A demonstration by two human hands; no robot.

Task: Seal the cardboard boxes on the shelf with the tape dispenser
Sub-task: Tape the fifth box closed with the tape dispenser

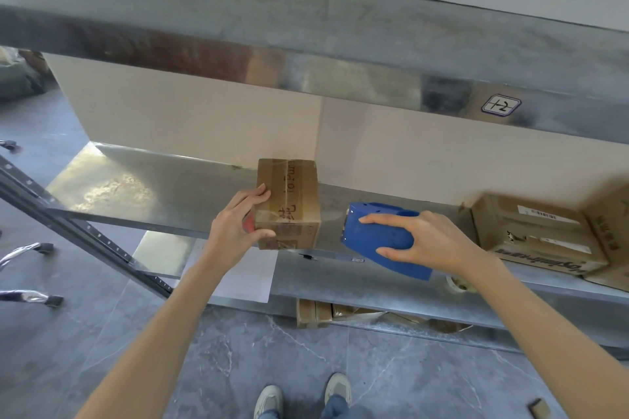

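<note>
My left fingers [257, 194] clasp the brown taped box [290, 204]; my right fingers [384, 220] wrap the blue tape dispenser [373, 237].

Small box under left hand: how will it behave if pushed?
Likely slides: the shelf is smooth, shiny metal. Probably stiff, since the small box shows square edges. Could drop off; it sits at the front lip, braced by the left hand.

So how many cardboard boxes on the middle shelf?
3: small box in the left hand, second box at right, third box cut off beside it; more may be hidden.
</note>
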